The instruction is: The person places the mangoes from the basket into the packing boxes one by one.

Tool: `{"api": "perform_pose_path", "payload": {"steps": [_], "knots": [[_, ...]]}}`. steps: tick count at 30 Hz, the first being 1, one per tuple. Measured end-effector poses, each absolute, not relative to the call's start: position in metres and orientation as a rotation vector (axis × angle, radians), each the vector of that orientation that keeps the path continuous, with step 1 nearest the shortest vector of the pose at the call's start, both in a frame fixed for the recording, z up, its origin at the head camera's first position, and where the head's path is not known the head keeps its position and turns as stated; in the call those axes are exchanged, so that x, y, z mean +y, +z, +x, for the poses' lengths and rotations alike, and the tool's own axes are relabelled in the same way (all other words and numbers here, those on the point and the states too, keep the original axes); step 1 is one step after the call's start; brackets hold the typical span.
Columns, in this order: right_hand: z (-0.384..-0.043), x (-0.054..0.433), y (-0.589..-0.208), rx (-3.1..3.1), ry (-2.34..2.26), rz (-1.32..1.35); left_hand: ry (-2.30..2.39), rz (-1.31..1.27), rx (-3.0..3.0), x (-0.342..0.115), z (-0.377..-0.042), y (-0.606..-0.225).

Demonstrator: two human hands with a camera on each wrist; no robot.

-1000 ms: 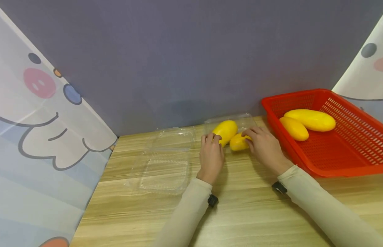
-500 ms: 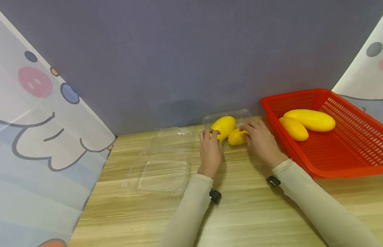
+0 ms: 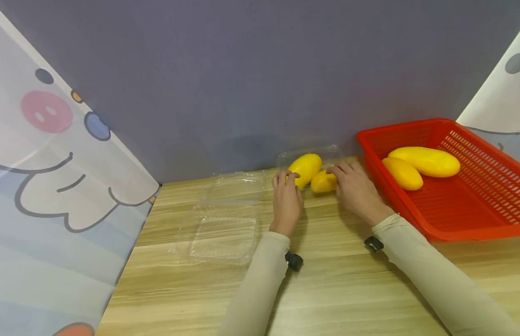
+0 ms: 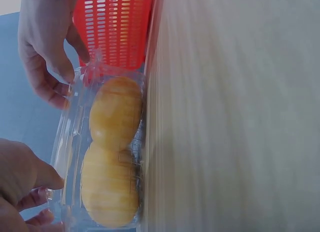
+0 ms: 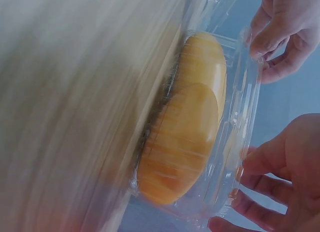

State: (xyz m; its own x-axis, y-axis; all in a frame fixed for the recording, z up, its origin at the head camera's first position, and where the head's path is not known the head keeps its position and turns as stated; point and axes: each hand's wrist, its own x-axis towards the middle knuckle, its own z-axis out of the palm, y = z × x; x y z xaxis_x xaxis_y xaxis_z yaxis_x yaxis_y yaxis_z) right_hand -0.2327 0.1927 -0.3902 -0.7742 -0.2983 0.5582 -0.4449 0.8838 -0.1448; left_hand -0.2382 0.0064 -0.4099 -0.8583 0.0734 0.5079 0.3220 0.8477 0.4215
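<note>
A clear plastic clamshell box (image 4: 76,137) holds two yellow mango-like fruits near the back wall. In the head view the larger fruit (image 3: 306,167) lies on the left, the smaller, more orange fruit (image 3: 322,182) on the right. My left hand (image 3: 287,204) pinches the box's front rim at its left part, thumb and fingertips on the edge. At the right part of that rim, my right hand (image 3: 360,195) has its thumb and curled fingers on the edge. Both wrist views show the fruits through the clear plastic, touching each other.
A red perforated basket (image 3: 457,200) stands at the right with a long yellow fruit (image 3: 427,161) and a shorter one (image 3: 403,173) inside. Another clear clamshell box (image 3: 222,238) lies opened out on the wooden table at the left. A grey wall (image 3: 243,84) rises behind.
Both hands and the box with the two fruits have shifted slightly away, toward the back wall. The basket and the opened box at the left stay in place.
</note>
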Motion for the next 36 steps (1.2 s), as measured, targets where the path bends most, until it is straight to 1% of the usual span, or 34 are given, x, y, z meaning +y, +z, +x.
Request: {"api": "perform_pose_path", "payload": {"steps": [13,20,29,36], "knots": [[-0.227,0.196,-0.393,-2.541,0.342,0.526,-0.674,-0.297,-2.554,0.005,-0.239,-0.411],[-0.226,0.196,-0.391,-2.554,0.32,0.545,-0.671,-0.318,-2.593,0.001,-0.236,-0.404],[-0.224,0.198,-0.392,-2.569,0.29,0.554,-0.839,-0.355,-2.601,-0.01,-0.229,-0.384],[-0.223,0.198,-0.391,-2.576,0.298,0.542,-0.935,-0.413,-2.594,-0.025,-0.213,-0.348]]}}
